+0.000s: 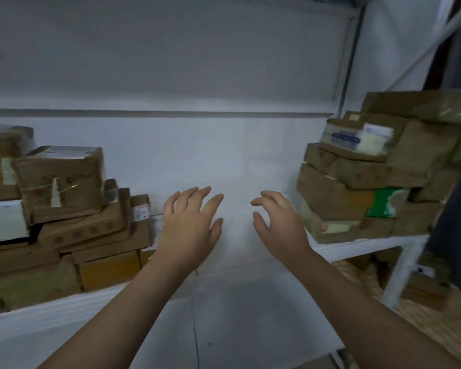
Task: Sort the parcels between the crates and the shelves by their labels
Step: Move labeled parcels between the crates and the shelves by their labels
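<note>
Both my hands reach over a white shelf (232, 235) between two piles of cardboard parcels. My left hand (190, 225) is spread with straight fingers, palm down, holding nothing. My right hand (277, 222) hovers with loosely curled fingers and is empty too. To the left stands a stack of brown parcels (72, 214), the top box (61, 179) taped and labelled. On the right another stack of parcels (362, 182) leans, one with a white and blue label (357, 139), one with a green patch (386, 202).
A white back wall (197, 75) closes the shelf. A white upright post (402, 272) stands at the right front. Below the right stack, a lower level holds more brown parcels (423, 288) on a woven surface. The view is blurred at the right.
</note>
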Demonstrator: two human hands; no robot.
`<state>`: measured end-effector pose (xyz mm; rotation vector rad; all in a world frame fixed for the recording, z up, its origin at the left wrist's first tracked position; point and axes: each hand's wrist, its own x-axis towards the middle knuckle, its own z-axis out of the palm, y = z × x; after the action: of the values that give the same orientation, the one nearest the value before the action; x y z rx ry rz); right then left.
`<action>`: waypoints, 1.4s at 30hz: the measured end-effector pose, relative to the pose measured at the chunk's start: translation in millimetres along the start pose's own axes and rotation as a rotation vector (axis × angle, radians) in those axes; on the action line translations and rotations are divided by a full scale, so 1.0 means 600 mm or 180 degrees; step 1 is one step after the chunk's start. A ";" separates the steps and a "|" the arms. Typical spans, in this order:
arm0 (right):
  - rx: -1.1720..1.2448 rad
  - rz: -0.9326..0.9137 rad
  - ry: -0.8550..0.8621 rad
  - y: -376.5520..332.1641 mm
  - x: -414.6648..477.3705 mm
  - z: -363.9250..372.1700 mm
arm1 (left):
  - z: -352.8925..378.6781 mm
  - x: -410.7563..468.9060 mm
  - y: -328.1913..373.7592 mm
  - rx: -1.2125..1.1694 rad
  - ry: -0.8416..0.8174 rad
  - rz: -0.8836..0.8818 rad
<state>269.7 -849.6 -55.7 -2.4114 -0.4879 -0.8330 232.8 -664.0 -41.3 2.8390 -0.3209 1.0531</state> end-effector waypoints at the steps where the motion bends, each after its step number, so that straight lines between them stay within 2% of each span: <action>1: -0.0069 -0.0031 0.0151 0.015 0.000 -0.022 | 0.006 0.013 0.022 -0.0105 0.0015 0.0056; 8: -0.0698 -0.0092 0.0770 0.161 0.019 -0.203 | 0.060 0.135 0.214 -0.0829 0.0192 0.0601; 13: -0.0841 0.0282 0.0539 0.273 0.052 -0.281 | 0.098 0.260 0.336 -0.1392 0.0245 0.0638; 17: -0.0905 0.0263 0.0376 0.319 0.090 -0.299 | 0.113 0.362 0.391 -0.1364 0.0252 0.0557; 22: -0.0447 0.0216 0.0283 0.348 0.123 -0.296 | 0.126 0.425 0.395 -0.1300 -0.0209 0.0538; 31: 0.0532 0.0161 0.0512 0.343 0.133 -0.282 | 0.141 0.376 0.378 -0.2194 0.0678 0.0383; 34: 0.1021 0.0249 0.0646 0.333 0.137 -0.280 | 0.137 0.360 0.372 -0.2338 0.0883 0.0541; 38: 0.0935 -0.0033 0.0813 0.312 0.143 -0.275 | 0.124 0.340 0.352 -0.2425 0.1169 0.0635; 42: 0.1558 -0.0183 0.0886 0.275 0.137 -0.259 | 0.104 0.313 0.321 -0.2634 0.1402 0.0614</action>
<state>340.7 -1058.8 40.1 -1.8126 -0.5751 -0.9310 367.2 -892.1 37.5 1.8295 -0.7755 1.1783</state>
